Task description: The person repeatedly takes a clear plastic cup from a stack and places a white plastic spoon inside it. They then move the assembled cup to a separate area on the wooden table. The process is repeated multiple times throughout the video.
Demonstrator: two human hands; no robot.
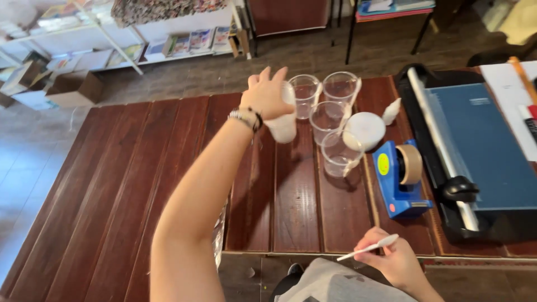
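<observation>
Left hand (267, 94) wrapped around a white cup (283, 124), lifted over the worktop (140, 184) beside clear cups (327, 120). Right hand (391, 260) pinches a white spoon (369, 248) near the edge.

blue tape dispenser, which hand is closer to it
Right. The right hand, holding a white plastic spoon, sits just below the blue tape dispenser; the left hand is far up-left, gripping a cup.

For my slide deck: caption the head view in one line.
Left hand grips a white cup beside clear cups; right hand holds a white spoon.
</observation>
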